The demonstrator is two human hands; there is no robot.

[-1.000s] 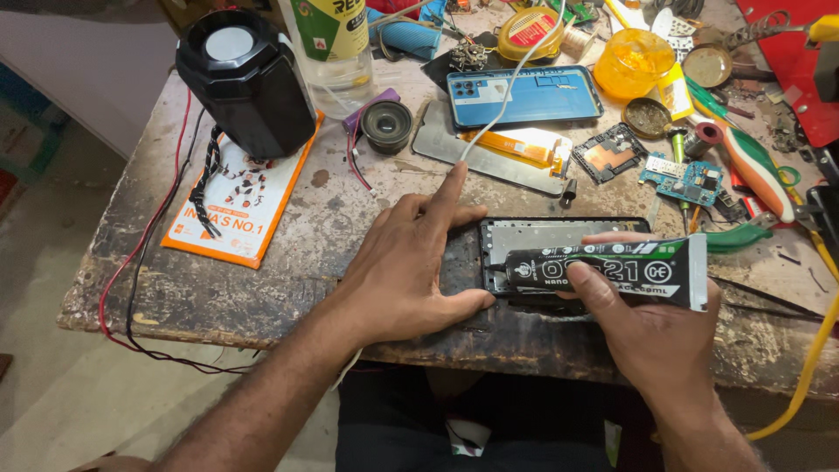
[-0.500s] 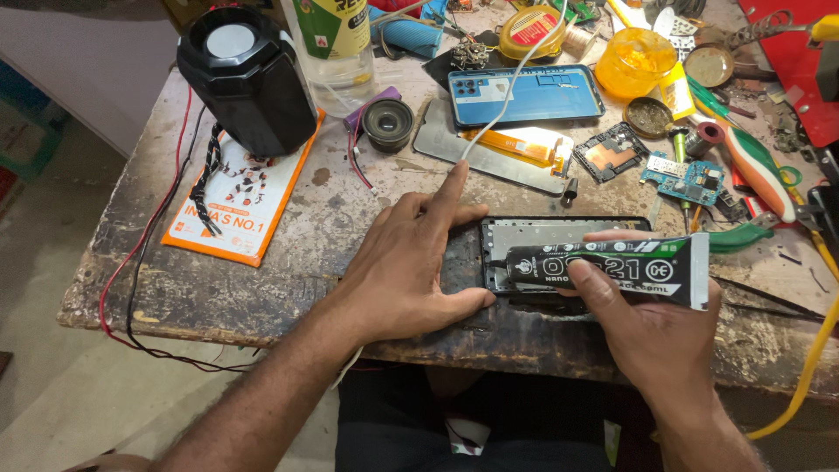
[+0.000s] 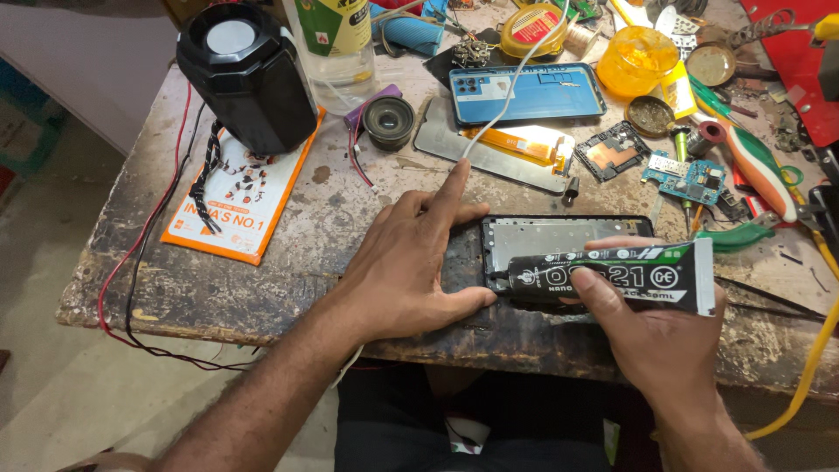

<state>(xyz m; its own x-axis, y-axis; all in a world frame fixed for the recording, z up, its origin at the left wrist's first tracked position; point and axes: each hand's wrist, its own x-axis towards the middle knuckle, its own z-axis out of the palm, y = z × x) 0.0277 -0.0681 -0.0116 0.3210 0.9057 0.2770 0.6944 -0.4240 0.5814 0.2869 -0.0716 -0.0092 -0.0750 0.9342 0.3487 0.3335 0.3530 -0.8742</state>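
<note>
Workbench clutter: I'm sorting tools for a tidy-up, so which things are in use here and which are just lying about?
In use: left hand steadying the phone frame; right hand holding the black glue tube against it.

Lying about: black speaker, blue phone back cover, small round speaker, orange booklet, circuit board.

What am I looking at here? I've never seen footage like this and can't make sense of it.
This is one picture from a camera worn on a person's head, looking down at their own bare hands over a worn workbench. The left hand presses flat on the left end of an opened phone frame. The right hand holds a black glue tube over the frame's near edge. Farther back lie a blue phone back, a black speaker, small circuit boards and an orange card.
</note>
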